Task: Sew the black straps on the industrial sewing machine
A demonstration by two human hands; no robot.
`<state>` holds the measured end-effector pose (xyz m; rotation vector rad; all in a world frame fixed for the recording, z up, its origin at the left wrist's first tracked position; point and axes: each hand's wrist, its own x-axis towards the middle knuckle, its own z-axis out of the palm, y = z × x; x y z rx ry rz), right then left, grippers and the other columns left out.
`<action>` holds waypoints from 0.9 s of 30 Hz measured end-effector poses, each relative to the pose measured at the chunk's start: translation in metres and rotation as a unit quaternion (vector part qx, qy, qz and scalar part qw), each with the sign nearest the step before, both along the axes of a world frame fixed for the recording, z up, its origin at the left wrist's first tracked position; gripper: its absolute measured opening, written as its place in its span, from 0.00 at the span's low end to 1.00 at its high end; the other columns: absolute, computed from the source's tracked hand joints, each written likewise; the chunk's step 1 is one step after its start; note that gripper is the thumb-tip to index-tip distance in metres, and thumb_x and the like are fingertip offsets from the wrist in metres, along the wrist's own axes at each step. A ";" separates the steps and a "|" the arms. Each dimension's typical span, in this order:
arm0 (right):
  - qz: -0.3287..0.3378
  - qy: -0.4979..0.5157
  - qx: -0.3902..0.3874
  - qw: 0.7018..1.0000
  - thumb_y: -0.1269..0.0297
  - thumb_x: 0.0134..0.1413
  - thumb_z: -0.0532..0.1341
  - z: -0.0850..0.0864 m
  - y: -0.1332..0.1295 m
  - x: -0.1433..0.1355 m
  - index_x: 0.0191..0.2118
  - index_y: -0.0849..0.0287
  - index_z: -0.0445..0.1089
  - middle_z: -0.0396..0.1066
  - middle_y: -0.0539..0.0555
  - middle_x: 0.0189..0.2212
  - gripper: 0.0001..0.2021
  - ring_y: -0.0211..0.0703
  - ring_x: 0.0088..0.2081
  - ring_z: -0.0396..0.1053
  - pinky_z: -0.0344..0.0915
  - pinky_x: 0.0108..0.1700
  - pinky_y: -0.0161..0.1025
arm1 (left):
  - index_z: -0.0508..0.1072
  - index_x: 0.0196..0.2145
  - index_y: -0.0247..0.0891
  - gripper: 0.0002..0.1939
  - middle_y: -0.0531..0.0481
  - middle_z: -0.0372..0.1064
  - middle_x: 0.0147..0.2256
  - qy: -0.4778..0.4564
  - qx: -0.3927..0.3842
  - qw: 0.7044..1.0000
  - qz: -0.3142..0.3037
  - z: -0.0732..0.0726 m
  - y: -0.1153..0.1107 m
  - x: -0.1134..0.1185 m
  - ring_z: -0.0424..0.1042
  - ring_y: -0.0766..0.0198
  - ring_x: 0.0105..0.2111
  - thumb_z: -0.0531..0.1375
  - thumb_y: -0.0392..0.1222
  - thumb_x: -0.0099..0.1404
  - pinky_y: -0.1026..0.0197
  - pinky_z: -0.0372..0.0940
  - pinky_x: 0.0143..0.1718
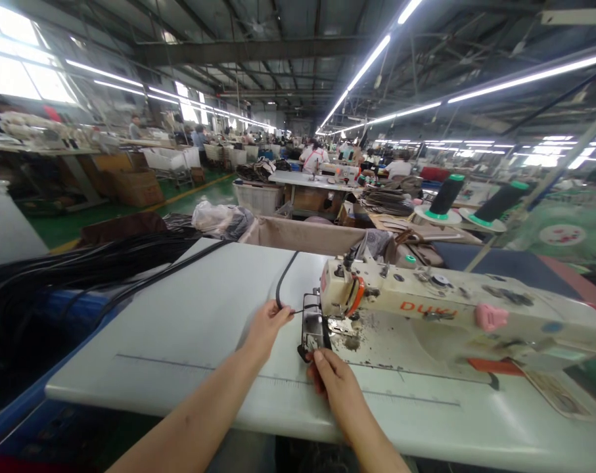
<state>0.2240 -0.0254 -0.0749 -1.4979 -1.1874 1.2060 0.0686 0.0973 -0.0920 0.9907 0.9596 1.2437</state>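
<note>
A narrow black strip (285,276) curves across the pale sewing table (194,322) from its back edge. My left hand (271,322) is closed, pinching this strip left of the needle area, and a thin dark length runs from its fingertips toward the machine head. The sewing machine (401,302) is cream-coloured with orange lettering. My right hand (334,374) is closed just in front of the metal plate (312,325), where a dark piece of strip comes down to its thumb. Something reddish beneath its fingers is too blurred to name.
Long black strips (81,269) lie heaped over a blue bin (75,322) at the left. Behind the table stands a beige-lined container (307,236). Two dark thread cones (443,197) stand at the back right. Co-workers sit at tables farther off.
</note>
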 end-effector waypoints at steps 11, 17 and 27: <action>0.026 0.145 -0.072 0.986 0.32 0.46 0.65 0.001 0.049 -0.019 0.38 0.64 0.73 0.65 0.49 0.25 0.33 0.28 0.19 0.51 0.39 0.20 0.30 | 0.71 0.38 0.39 0.19 0.44 0.79 0.42 0.074 0.056 0.996 0.008 0.004 -0.052 -0.047 0.78 0.54 0.47 0.67 0.57 0.61 0.54 0.70 0.52; 0.082 0.124 -0.061 0.987 0.32 0.49 0.62 0.006 0.054 -0.031 0.34 0.62 0.71 0.57 0.44 0.20 0.31 0.28 0.18 0.43 0.38 0.22 0.32 | 0.72 0.38 0.40 0.18 0.43 0.79 0.45 0.108 0.060 0.992 0.013 0.006 -0.071 -0.062 0.77 0.53 0.48 0.66 0.57 0.62 0.55 0.70 0.52; -0.023 -0.360 0.147 0.921 0.58 0.56 0.60 0.006 0.013 -0.006 0.29 0.56 0.65 0.67 0.54 0.32 0.09 0.45 0.36 0.61 0.55 0.41 0.41 | 0.74 0.34 0.40 0.23 0.46 0.76 0.35 0.211 0.056 0.976 0.002 -0.006 -0.067 -0.103 0.75 0.57 0.38 0.56 0.63 0.70 0.58 0.68 0.44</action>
